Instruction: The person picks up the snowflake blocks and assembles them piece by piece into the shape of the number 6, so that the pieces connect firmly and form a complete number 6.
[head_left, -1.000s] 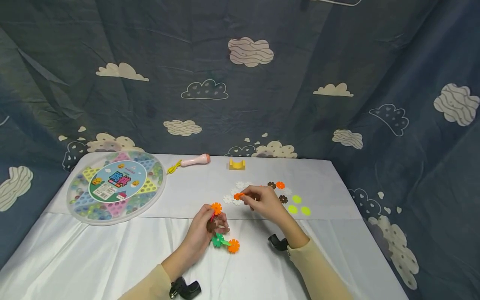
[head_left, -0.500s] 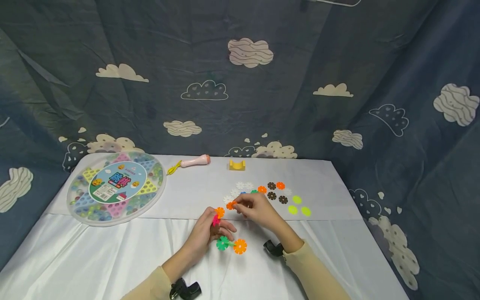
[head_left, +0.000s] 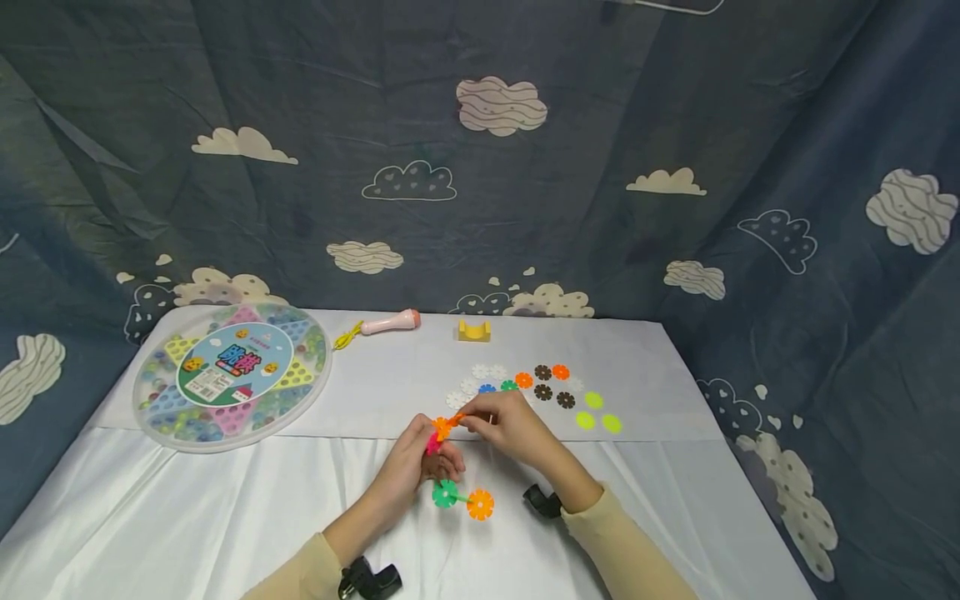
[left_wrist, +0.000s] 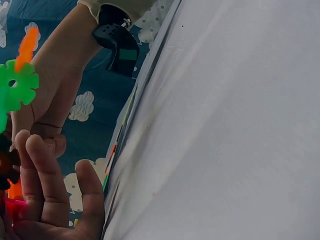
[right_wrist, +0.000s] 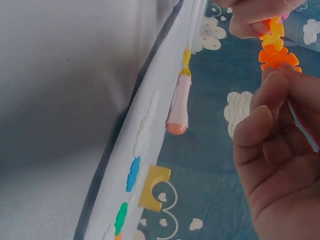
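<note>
My left hand point(head_left: 397, 475) pinches a chain of interlocking flower-shaped plastic discs above the cloth. A pink disc point(head_left: 433, 443) sits at its fingertips, with an orange disc point(head_left: 442, 428) just above. Hanging lower are a green disc point(head_left: 445, 493) and another orange disc point(head_left: 481, 504), joined by a light green piece seen edge-on. The left wrist view also shows a dark brown disc point(left_wrist: 7, 162) by the fingers. Between thumb and forefinger, my right hand point(head_left: 517, 429) holds a separate-coloured, deeper orange disc point(right_wrist: 276, 57), its edge right against the chain's upper orange disc.
Loose white discs point(head_left: 469, 386), brown discs point(head_left: 543, 392), a blue disc point(head_left: 487, 388) and yellow-green discs point(head_left: 586, 419) lie behind the right hand. Farther back are a yellow block point(head_left: 474, 332) and a pink stick point(head_left: 390, 322). A round marble-game board point(head_left: 315, 400) lies left.
My right hand has brought its orange disc from the loose discs down and left to the chain's top. The chain in my left hand has turned, its lower end shifting slightly right and nearer.
</note>
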